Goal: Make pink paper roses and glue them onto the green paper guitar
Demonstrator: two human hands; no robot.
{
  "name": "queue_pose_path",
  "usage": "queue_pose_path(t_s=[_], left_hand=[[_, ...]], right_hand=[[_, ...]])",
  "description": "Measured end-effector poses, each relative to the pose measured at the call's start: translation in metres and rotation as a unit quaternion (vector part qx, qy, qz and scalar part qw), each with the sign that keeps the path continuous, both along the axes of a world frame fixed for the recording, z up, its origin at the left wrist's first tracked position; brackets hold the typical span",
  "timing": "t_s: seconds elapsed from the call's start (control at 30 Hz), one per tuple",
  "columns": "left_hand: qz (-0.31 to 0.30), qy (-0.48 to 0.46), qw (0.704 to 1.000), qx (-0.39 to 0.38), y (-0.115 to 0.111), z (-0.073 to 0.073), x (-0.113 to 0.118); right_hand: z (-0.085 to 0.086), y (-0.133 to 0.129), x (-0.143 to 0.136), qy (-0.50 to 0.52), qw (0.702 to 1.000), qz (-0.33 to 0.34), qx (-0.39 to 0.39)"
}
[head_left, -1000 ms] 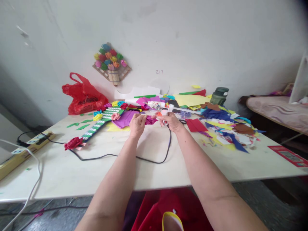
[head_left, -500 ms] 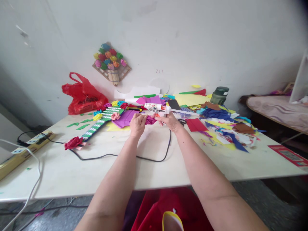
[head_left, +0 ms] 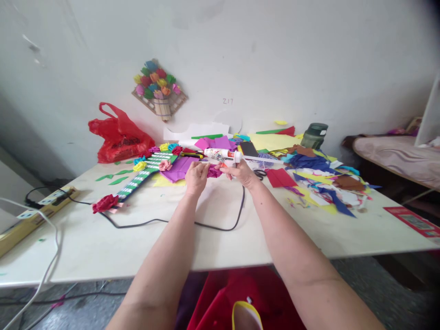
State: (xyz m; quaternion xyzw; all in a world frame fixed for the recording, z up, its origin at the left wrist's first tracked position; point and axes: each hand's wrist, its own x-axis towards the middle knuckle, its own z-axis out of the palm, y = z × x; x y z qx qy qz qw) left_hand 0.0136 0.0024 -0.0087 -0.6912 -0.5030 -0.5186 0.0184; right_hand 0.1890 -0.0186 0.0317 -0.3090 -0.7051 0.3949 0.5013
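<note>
My right hand (head_left: 239, 172) is wrapped round the handle of a white hot glue gun (head_left: 220, 155), which has an orange trigger and a long white glue stick (head_left: 264, 159) running out of its back. The nozzle points left, above my left hand (head_left: 197, 176). That hand is closed in a pinch on a ruffled purple paper flower (head_left: 215, 171), which lies between my two hands. My fingers hide part of the flower. Beyond my left hand lies a folded purple paper sheet (head_left: 177, 170). A black cord (head_left: 237, 222) curves over the table below the gun.
To the left lies a green striped panel (head_left: 147, 172) with paper roses, beside green paper leaves (head_left: 117, 181). A red plastic bag (head_left: 120, 135) stands behind them. Paper scraps (head_left: 323, 183), scissors (head_left: 260, 174) and a dark green bottle (head_left: 314, 136) are on the right. A power strip (head_left: 37, 215) sits far left.
The glue gun has shifted slightly left in my right hand's grip. My left hand keeps its pinch in nearly the same place.
</note>
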Motion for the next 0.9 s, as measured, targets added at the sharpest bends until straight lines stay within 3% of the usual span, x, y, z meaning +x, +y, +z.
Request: queue_pose_path(t_s=[0.33,0.6,0.9], left_hand=[[0.007,-0.014,1.0,-0.009,0.0,0.002,-0.002],[-0.006,-0.05,0.999,-0.006,0.001,0.002,-0.008],[-0.029,-0.064,0.997,-0.015,0.003,0.002,-0.011]], right_hand=[[0.002,0.006,0.017,0.059,0.998,-0.019,-0.003],[0.005,0.004,0.043,-0.005,0.998,-0.002,-0.063],[0.004,0.004,0.049,-0.03,0.997,0.021,-0.072]])
